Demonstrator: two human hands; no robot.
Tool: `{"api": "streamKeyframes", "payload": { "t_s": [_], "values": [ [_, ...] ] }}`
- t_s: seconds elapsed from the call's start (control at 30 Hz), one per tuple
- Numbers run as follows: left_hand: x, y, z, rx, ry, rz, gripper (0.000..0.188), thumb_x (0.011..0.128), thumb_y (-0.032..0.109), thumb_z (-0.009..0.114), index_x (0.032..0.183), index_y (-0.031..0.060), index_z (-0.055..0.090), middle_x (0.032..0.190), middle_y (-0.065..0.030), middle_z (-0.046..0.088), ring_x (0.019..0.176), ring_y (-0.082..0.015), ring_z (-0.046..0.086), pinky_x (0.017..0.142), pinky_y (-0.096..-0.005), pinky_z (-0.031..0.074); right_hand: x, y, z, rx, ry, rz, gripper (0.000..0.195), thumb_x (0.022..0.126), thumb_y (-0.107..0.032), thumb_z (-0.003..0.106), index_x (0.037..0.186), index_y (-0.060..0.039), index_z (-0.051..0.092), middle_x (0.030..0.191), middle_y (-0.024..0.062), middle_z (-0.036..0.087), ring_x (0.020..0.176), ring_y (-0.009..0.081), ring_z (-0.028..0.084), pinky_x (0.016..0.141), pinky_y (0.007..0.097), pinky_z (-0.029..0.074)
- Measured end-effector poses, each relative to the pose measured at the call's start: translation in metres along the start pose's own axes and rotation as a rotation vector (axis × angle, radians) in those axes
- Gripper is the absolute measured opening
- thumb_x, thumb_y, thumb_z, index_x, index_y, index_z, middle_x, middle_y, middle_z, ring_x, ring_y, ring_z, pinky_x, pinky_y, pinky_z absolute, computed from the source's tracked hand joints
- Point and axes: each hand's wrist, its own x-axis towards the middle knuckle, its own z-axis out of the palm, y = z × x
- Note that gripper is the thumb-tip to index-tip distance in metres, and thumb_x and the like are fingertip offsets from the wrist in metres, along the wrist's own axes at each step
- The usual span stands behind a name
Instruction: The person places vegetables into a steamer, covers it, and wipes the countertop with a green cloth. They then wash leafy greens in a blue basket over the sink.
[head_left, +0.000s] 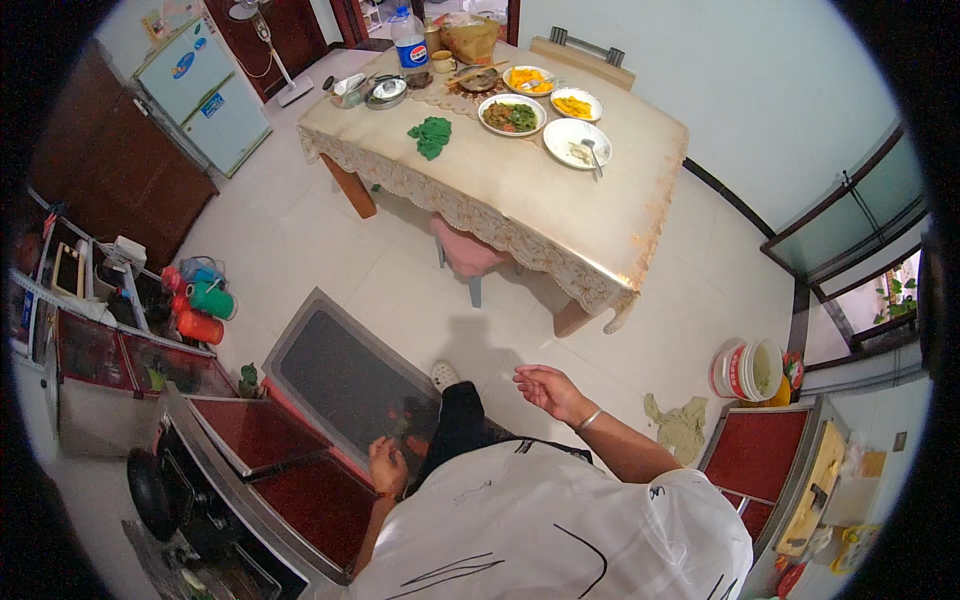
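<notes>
My left hand (388, 466) hangs low, loosely curled, beside the dark red cabinet doors (315, 510). Over the tiled floor, my right hand (551, 391) is held out in front of my body with its fingers half bent and nothing in it. Ahead stands a dining table (480, 180) under a cream cloth with a lace edge. A green cloth (431, 137) lies crumpled near its front edge. On the right side are a white plate with a spoon (574, 135), a plate of cooked vegetables (495, 124), and two dishes of yellow food (576, 105).
A grey floor mat (345, 360) lies along the cabinets. Under the table's edge sits a pink-topped stool (469, 247). White buckets (750, 367) and a crumpled cloth (679, 427) are on the floor at right. A wok (150, 495) rests by the stove at lower left.
</notes>
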Motion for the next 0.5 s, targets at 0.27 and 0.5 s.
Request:
{"api": "streamKeyframes", "payload": {
  "t_s": [0.27, 0.5],
  "values": [
    [0.244, 0.019, -0.028, 0.018, 0.06, 0.196, 0.026, 0.083, 0.004, 0.059, 0.108, -0.0012, 0.062, 0.121, -0.0221, 0.056, 0.107, -0.0366, 0.058, 0.092, -0.0421, 0.048, 0.109, -0.101, 0.076, -0.065, 0.068, -0.121, 0.023, 0.092, -0.014, 0.061, 0.113, -0.0053, 0.062, 0.096, 0.0051, 0.068, 0.081, 0.0122, 0.065, 0.074, 0.0244, 0.054],
    [0.43, 0.11, -0.024, -0.156, -0.011, 0.42, 0.028, 0.084, 0.0, 0.059, 0.112, 0.002, 0.06, 0.124, -0.0171, 0.054, 0.098, -0.031, 0.062, 0.088, -0.0389, 0.05, 0.172, -0.147, 0.101, -0.028, 0.097, -0.205, 0.021, 0.094, -0.012, 0.057, 0.114, -0.0043, 0.061, 0.098, 0.0056, 0.067, 0.081, 0.0127, 0.065, 0.073, 0.0243, 0.054]
  ]
}}
